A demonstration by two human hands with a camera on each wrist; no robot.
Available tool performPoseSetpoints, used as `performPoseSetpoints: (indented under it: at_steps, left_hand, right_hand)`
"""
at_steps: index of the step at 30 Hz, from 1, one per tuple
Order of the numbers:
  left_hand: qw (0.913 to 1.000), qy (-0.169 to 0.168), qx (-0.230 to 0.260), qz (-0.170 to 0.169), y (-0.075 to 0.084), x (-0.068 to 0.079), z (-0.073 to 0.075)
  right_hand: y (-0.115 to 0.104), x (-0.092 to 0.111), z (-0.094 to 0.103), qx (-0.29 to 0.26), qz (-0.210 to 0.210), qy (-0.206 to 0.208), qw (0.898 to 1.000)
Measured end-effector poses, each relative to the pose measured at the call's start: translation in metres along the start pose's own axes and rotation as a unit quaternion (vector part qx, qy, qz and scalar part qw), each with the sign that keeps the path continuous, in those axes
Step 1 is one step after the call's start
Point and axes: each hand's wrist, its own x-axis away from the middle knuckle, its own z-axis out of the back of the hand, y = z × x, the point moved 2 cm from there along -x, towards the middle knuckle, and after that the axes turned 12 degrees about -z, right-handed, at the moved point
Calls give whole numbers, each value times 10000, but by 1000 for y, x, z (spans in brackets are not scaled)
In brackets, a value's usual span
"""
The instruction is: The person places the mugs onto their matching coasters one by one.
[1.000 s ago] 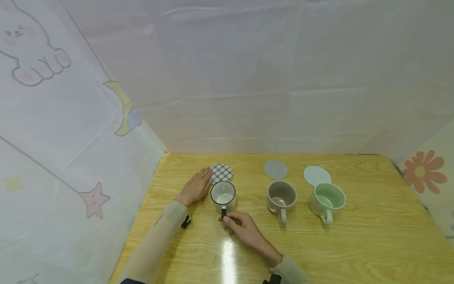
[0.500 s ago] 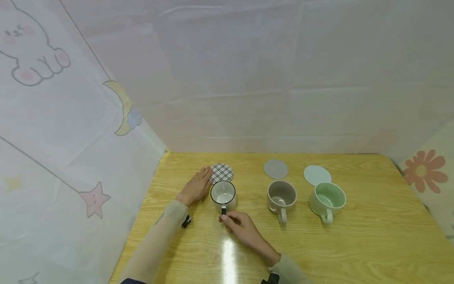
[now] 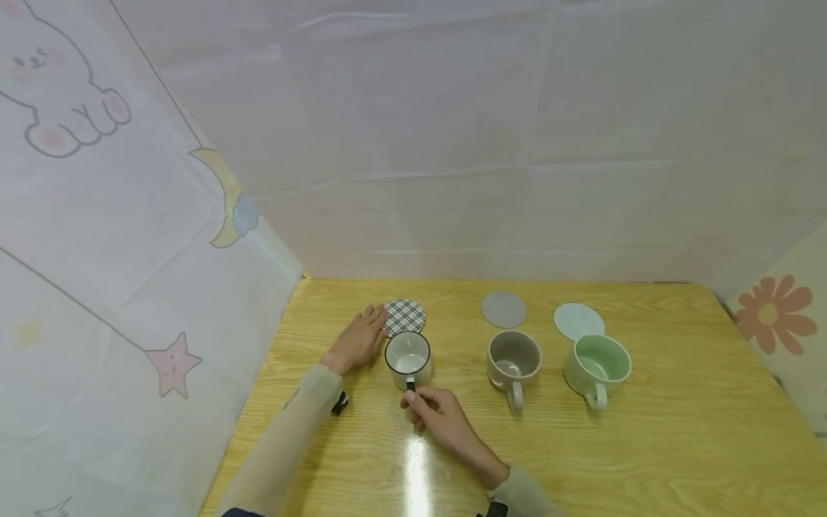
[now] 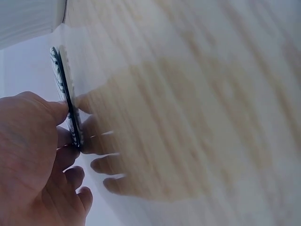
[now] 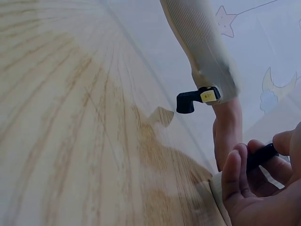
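In the head view, my right hand (image 3: 446, 416) pinches the black handle of a white mug (image 3: 408, 355) with a dark rim, thumb on top. The right wrist view also shows that black handle (image 5: 261, 156) between thumb and fingers. The mug stands upright just in front of a round plaid coaster (image 3: 404, 316), overlapping its near edge in this view. My left hand (image 3: 358, 339) lies low over the table left of the mug, fingers extended to the coaster's left edge. Edge-on in the left wrist view, the coaster (image 4: 66, 94) has the fingertips right against it.
To the right stand a grey-brown mug (image 3: 513, 359) and a pale green mug (image 3: 596, 361), handles facing me. Behind them lie a grey coaster (image 3: 503, 309) and a pale blue coaster (image 3: 578, 321). Printed cloth (image 3: 413, 143) hangs along the back and sides of the wooden table (image 3: 678, 431).
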Motion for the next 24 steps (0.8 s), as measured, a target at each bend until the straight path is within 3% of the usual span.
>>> performPoseSetpoints:
  at_steps: [15, 24]
  left_hand:
    - [9998, -126, -128, -21, -1, 0, 2]
    - [9999, -124, -76, -25, -1, -1, 3]
  right_hand:
    - [2, 3, -5, -161, 79, 383, 9991]
    - [3, 5, -5, -422, 176, 388, 9982]
